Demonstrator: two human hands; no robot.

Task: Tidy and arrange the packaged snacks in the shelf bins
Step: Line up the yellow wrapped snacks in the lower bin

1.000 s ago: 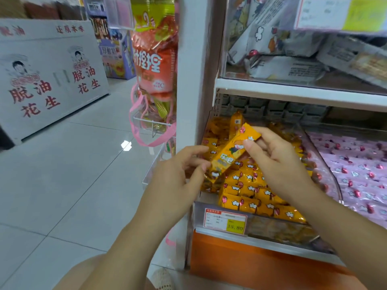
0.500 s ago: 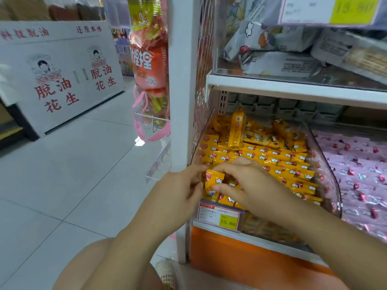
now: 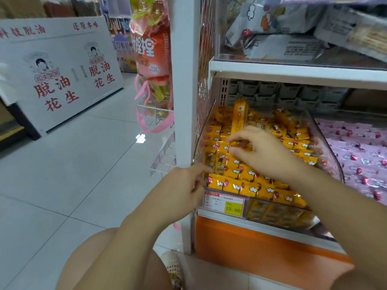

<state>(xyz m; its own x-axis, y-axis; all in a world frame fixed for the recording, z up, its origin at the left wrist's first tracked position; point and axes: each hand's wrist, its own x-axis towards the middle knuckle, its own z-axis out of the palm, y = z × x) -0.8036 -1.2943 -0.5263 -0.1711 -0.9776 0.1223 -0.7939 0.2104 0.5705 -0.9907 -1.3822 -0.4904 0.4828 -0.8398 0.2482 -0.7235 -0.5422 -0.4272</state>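
Observation:
A clear plastic bin (image 3: 326, 151) on the lower shelf is full of yellow snack packets (image 3: 251, 187) lying in rows. One yellow packet (image 3: 238, 116) stands upright at the back of the bin. My right hand (image 3: 263, 153) hovers over the middle of the pile, thumb and forefinger pinched on a yellow packet (image 3: 240, 144). My left hand (image 3: 180, 191) is at the bin's front-left corner, fingers spread and touching the rim, holding nothing.
A price tag (image 3: 224, 203) is fixed to the bin's front. A neighbouring bin of pink snack packets (image 3: 360, 155) sits to the right. Grey-white packages (image 3: 282, 45) fill the upper shelf. An orange bag (image 3: 150, 49) hangs left of the white shelf post (image 3: 184, 101).
Both hands lowered a yellow packet into the bin's front-left and released it. My right hand then moved up to the middle of the pile; my left hand drew back to the corner.

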